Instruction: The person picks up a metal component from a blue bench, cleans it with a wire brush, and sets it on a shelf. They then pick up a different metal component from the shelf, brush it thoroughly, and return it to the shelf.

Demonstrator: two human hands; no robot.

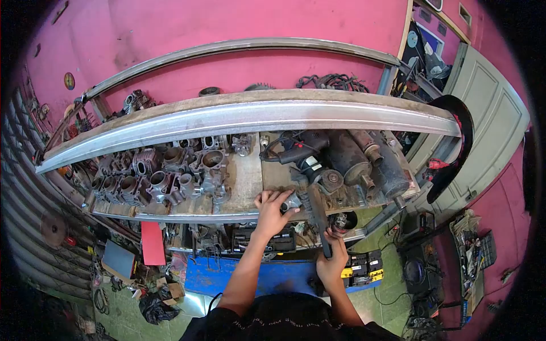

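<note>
My left hand (273,211) is at the front edge of the wooden bench, thumb and fingers closed round a small grey part (293,201) with a dark round end. Its exact kind I cannot tell. To the right, my right hand (333,260) grips the lower end of a long dark brush (319,219). Bristles show along the brush's left side, facing the part. Just above my right fingers is a black round cup-like piece (345,220) with metal inside. Dark metal canisters (347,162) and a black power tool (301,149) lie behind the brush.
Several engine cylinders and carburettor-like parts (158,181) crowd the bench's left half. A metal-edged upper shelf (250,116) spans above it. Below are an open tool case (278,240), a blue bench (256,275) and yellow-black batteries (363,266). A pale door (483,113) stands at right.
</note>
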